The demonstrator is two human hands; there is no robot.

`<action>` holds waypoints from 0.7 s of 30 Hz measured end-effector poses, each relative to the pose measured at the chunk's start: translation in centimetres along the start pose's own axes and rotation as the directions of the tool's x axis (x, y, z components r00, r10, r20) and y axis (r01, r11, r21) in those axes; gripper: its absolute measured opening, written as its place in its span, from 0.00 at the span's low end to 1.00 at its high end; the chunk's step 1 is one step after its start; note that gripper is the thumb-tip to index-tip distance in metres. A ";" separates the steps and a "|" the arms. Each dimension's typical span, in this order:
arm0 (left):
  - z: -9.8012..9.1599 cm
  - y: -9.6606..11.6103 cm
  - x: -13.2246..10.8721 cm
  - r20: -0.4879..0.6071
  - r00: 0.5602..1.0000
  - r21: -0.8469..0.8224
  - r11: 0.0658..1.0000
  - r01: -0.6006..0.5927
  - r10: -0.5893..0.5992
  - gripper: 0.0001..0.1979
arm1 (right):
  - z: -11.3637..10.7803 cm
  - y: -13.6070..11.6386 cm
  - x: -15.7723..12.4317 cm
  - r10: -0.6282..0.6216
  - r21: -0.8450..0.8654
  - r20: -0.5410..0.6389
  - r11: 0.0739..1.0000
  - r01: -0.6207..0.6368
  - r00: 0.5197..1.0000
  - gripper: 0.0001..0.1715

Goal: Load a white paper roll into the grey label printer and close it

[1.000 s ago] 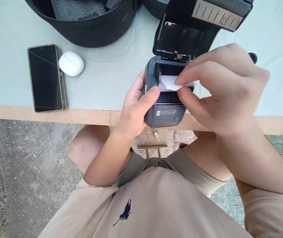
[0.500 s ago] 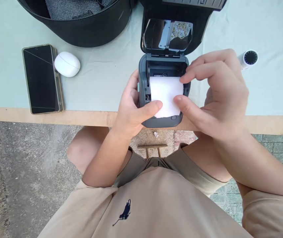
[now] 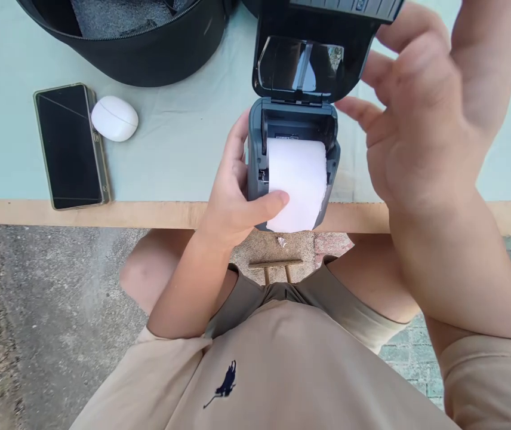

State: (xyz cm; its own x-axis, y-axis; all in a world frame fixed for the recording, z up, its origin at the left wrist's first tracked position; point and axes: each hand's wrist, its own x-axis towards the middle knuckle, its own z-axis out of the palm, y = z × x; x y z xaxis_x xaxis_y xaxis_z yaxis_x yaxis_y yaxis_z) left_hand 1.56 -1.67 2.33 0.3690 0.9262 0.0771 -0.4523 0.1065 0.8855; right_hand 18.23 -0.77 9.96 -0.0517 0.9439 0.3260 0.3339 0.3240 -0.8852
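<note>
A dark grey label printer (image 3: 255, 128) sits at the table's front edge with its lid (image 3: 349, 77) flipped up. Inside it lies a white paper roll (image 3: 298, 173), its loose end running over the front rim. My left hand (image 3: 235, 209) grips the printer's left side, the thumb pressing on the paper. My right hand (image 3: 430, 113) is at the lid's right edge, thumb stretched out and fingers apart. Some of its fingertips are hidden behind the lid, so whether they press on it does not show clearly.
A phone (image 3: 71, 146) and a white mouse-shaped object (image 3: 114, 118) lie side by side on the left. At the back left stands a black zippered case (image 3: 166, 63) with grey foam inside. The wooden table edge (image 3: 161, 214) runs just above my knees.
My right hand has left the paper and moved up and right to the lid. The paper's loose end now reaches further forward over the printer's front. My left hand keeps its hold.
</note>
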 end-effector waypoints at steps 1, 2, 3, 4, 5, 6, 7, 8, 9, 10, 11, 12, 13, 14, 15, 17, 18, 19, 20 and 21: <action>0.0 0.0 0.0 0.012 1.000 -0.002 1.000 -0.009 0.009 0.39 | 0.2 -0.1 0.4 -0.015 0.032 -0.022 0.999 0.016 1.000 0.23; 0.0 0.0 0.0 0.019 1.000 -0.001 1.000 -0.010 0.010 0.40 | 0.5 -0.1 0.6 -0.051 0.045 -0.053 0.998 0.053 0.997 0.24; 0.0 0.1 0.0 0.022 1.000 0.005 1.000 -0.002 0.002 0.41 | 0.8 0.0 0.7 -0.072 0.037 -0.090 0.997 0.075 0.993 0.24; 0.0 0.2 0.0 0.021 1.000 0.018 1.000 0.012 -0.012 0.42 | 1.0 0.0 0.5 -0.098 0.016 -0.126 0.995 0.101 0.987 0.22; 0.0 0.3 -0.1 0.021 0.999 0.033 0.999 0.029 -0.030 0.43 | 1.1 0.1 0.3 -0.099 -0.008 -0.132 0.995 0.099 0.986 0.19; -0.1 0.4 -0.1 0.019 0.999 0.046 0.998 0.048 -0.049 0.43 | 1.1 0.2 0.0 -0.087 -0.028 -0.125 0.996 0.084 0.988 0.15; -0.1 0.5 -0.2 0.018 0.998 0.052 0.996 0.066 -0.067 0.44 | 1.0 0.4 -0.4 -0.077 -0.041 -0.094 0.996 0.074 0.993 0.10; -0.1 0.6 -0.2 0.026 0.997 0.050 0.996 0.074 -0.075 0.44 | 0.9 0.7 -0.7 -0.092 -0.042 -0.046 0.995 0.090 0.995 0.07; -0.2 0.6 -0.3 0.038 0.996 0.040 0.997 0.073 -0.075 0.44 | 0.7 1.0 -1.0 -0.116 -0.036 0.000 0.993 0.116 0.993 0.07; -0.2 0.6 -0.3 0.050 0.997 0.025 0.998 0.065 -0.066 0.44 | 0.5 1.4 -1.3 -0.155 -0.024 0.044 0.987 0.156 0.987 0.07; -0.2 0.6 -0.4 0.060 0.997 0.009 0.999 0.052 -0.053 0.44 | 0.3 1.8 -1.4 -0.189 -0.023 0.082 0.981 0.191 0.979 0.08; -0.3 0.5 -0.4 0.066 0.997 -0.005 0.999 0.042 -0.042 0.44 | 0.2 2.2 -1.6 -0.218 -0.030 0.115 0.974 0.223 0.969 0.09; -0.3 0.4 -0.4 0.071 0.997 -0.015 0.999 0.037 -0.036 0.44 | 0.1 2.5 -1.7 -0.242 -0.044 0.146 0.967 0.251 0.959 0.10; -0.3 0.3 -0.3 0.075 0.997 -0.019 0.999 0.037 -0.036 0.44 | 0.1 2.7 -1.8 -0.254 -0.062 0.174 0.962 0.268 0.952 0.09; -0.3 0.2 -0.3 0.074 0.996 -0.017 0.999 0.040 -0.039 0.43 | 0.1 2.8 -1.9 -0.252 -0.075 0.190 0.960 0.270 0.949 0.08; -0.4 0.0 -0.2 0.064 0.997 0.001 0.999 0.038 -0.038 0.43 | 0.3 2.9 -2.0 -0.213 -0.058 0.175 0.972 0.226 0.961 0.08; -0.4 -0.1 -0.1 0.058 0.998 0.008 1.000 0.028 -0.029 0.43 | 0.3 2.8 -2.1 -0.166 -0.024 0.150 0.985 0.171 0.975 0.09; -0.4 -0.2 -0.1 0.053 0.999 0.006 1.000 0.012 -0.012 0.43 | 0.4 2.7 -2.2 -0.104 0.025 0.131 0.995 0.102 0.986 0.12; -0.3 -0.2 -0.1 0.049 0.999 -0.008 1.000 -0.007 0.007 0.42 | 0.5 2.6 -2.3 -0.042 0.080 0.132 0.996 0.032 0.990 0.16; -0.1 -0.2 0.0 0.044 0.999 -0.034 0.999 -0.021 0.023 0.40 | 0.5 2.5 -2.4 0.017 0.133 0.158 0.990 -0.038 0.987 0.20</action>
State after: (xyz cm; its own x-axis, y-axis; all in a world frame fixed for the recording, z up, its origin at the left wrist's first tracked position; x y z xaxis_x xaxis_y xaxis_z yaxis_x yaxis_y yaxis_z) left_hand 1.52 -1.69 2.12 0.3943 0.9114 0.1175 -0.4870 0.0988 0.8678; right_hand 18.66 -2.17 6.83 -0.1938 0.9473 0.2550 0.2077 0.2936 -0.9331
